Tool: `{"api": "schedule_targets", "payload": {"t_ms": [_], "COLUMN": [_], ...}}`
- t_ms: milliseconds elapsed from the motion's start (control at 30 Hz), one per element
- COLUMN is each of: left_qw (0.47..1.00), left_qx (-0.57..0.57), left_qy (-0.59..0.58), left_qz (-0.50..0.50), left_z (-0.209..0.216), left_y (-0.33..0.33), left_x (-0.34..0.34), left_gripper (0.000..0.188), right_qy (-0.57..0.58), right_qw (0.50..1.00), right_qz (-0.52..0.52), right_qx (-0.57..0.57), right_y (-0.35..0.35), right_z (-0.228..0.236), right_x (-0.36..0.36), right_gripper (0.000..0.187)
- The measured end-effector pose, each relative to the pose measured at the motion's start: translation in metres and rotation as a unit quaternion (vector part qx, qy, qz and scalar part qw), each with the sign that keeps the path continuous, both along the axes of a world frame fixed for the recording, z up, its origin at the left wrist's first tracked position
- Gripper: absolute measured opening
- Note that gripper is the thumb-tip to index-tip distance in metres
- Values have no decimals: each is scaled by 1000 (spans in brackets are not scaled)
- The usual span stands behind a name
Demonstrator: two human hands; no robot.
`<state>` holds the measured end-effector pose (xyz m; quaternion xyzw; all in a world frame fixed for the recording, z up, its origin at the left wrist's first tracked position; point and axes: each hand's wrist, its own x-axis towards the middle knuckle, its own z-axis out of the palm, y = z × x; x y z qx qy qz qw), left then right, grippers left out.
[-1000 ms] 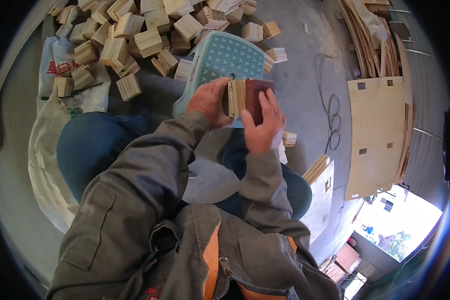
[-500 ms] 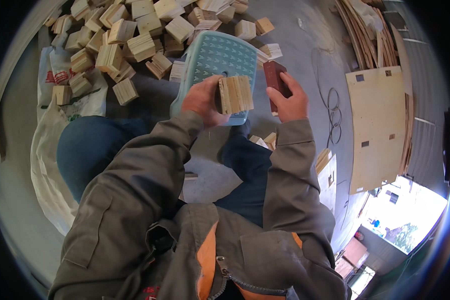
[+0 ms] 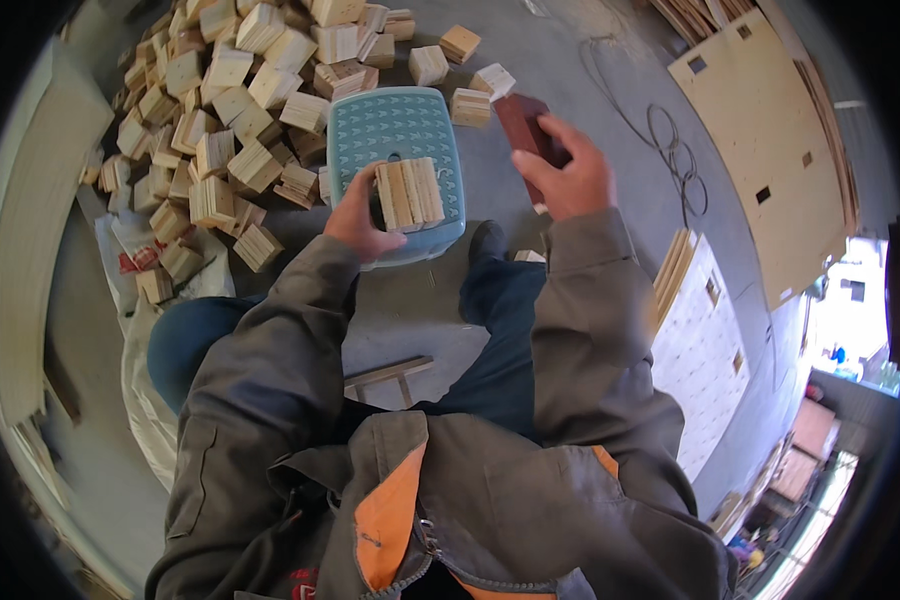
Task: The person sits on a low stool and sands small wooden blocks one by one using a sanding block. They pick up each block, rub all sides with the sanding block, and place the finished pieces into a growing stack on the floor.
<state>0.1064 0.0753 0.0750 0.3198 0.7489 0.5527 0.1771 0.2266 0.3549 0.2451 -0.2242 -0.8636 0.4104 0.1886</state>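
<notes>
The wooden block (image 3: 408, 194) in the left hand (image 3: 355, 215) is pale yellow-tan, striped with darker lines where its layers meet. The flat block (image 3: 532, 135) in the right hand (image 3: 568, 175) is dark reddish brown. The plastic stool (image 3: 395, 135) is light teal, its top patterned with rows of small perforations. The pile of wood blocks (image 3: 230, 110) is cream to light tan, with the same layered striping on the ends. The floor (image 3: 560, 60) is plain grey. The jacket sleeves (image 3: 270, 370) are grey-olive, with an orange lining (image 3: 385, 515) at the collar. The trousers (image 3: 500, 330) are dark blue. The board (image 3: 770, 150) is light brown with small dark cut-outs.
</notes>
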Motion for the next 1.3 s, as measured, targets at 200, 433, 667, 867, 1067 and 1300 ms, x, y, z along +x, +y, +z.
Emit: {"api": "schedule_targets", "payload": {"t_ms": [200,433,667,867,1067,1300], "left_qw": [977,942,915,905,918,923], "left_qx": [34,4,-8,-20,-35,-15], "left_qy": [-207,-312,-378,-394,-368,-363], "left_qz": [-20,121,142,158,141,125], "left_z": [19,27,40,44,24,12], "left_y": [4,20,29,27,24,17], "left_x": [-18,-45,-55,-58,-69,-75], "left_gripper": [105,27,23,23,20,21], "right_qy": [46,18,28,30,19,13], "right_qw": [996,999,999,998,996,997], "right_qz": [35,39,35,43,46,49], "right_qx": [66,16,31,36,73,55], "right_y": [-2,-2,9,12,8,6], "right_z": [-1,10,9,6,12,12], "right_x": [-9,-6,-1,-2,1,-1], "right_gripper": [62,64,64,64,59,61]}}
